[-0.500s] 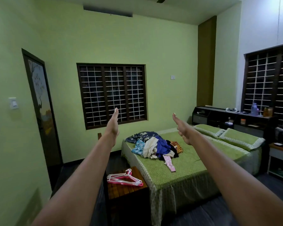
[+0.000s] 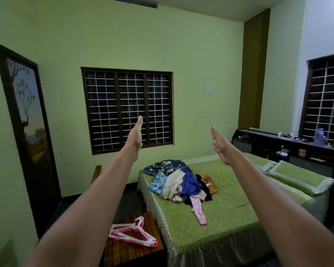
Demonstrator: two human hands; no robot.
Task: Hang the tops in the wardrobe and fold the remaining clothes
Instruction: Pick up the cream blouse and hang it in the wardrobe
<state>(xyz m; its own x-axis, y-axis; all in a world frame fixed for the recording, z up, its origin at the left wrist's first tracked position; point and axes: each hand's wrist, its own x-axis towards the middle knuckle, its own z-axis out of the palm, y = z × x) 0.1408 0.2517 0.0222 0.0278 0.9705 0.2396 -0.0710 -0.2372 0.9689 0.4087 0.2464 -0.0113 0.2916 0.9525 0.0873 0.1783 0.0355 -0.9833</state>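
Green-walled bedroom, dim light, head view looking across to a barred window point(image 2: 127, 108).

Left hand point(image 2: 135, 135): arm stretched straight forward, fingers straight and together, edge-on to the camera, holding nothing. It sits in the air in front of the window's lower part.

Right hand point(image 2: 221, 146): arm also stretched forward, fingers straight and slightly fanned, palm turned inward toward the left hand, holding nothing. The two hands are well apart, with bare wall between them.

Pile of clothes point(image 2: 181, 181): lies on the bed point(image 2: 229, 211), near its left edge, below and between the hands, touched by neither. Visible in the heap: a dark blue floral piece at the back, a light blue piece, a cream piece, a bright blue piece, something black, something orange. A pink-and-white checked garment point(image 2: 198, 211) trails out of the heap toward the foot of the bed.

Hangers point(image 2: 132, 233): a pink and white bunch lying flat on a slatted wooden worktop point(image 2: 150, 220) just beside the bed's left side.

Pillows point(image 2: 297, 177) at the right end of the bed. Dark shelf unit point(image 2: 268, 140) with bottles and jars behind them. Door point(image 2: 27, 128) with a tree picture on the left wall.
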